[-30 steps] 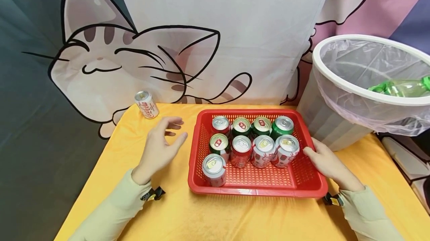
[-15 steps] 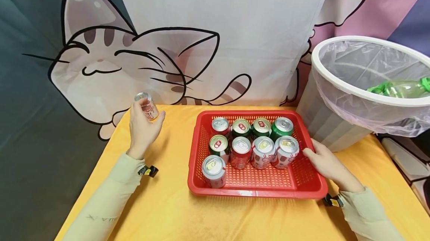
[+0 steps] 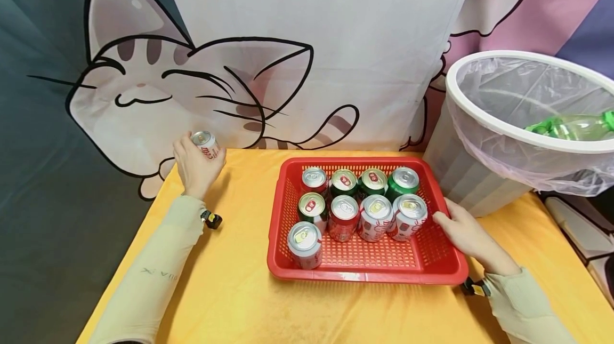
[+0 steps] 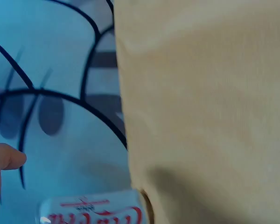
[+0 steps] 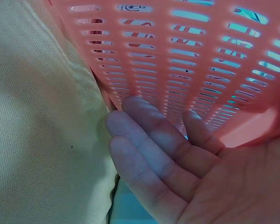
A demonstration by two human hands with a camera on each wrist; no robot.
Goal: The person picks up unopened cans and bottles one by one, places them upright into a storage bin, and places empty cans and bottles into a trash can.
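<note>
In the head view my left hand [image 3: 198,165] is at the back left of the table around a white soda can [image 3: 207,144], fingers on its left side and thumb on its right. The left wrist view shows the red lettering of the same can at its bottom edge, with one fingertip [image 4: 11,157] beyond the can's top end. My right hand [image 3: 462,229] grips the right side of a red plastic basket [image 3: 364,274], thumb over the rim. Below, its fingers [image 5: 149,158] lie along the slotted outer wall. Several soda cans [image 3: 344,216] stand upright in the basket, red, green and white.
A white bin [image 3: 472,104] with a clear liner stands behind the basket on the right, a green-capped bottle [image 3: 578,125] inside it. The table has a yellow cloth [image 3: 249,301]. A cat-print curtain [image 3: 384,34] hangs along its back edge.
My left hand has moved away and left, from beside the basket to the lone can, and its fingers have come around it. The right hand and basket have stayed in place.
</note>
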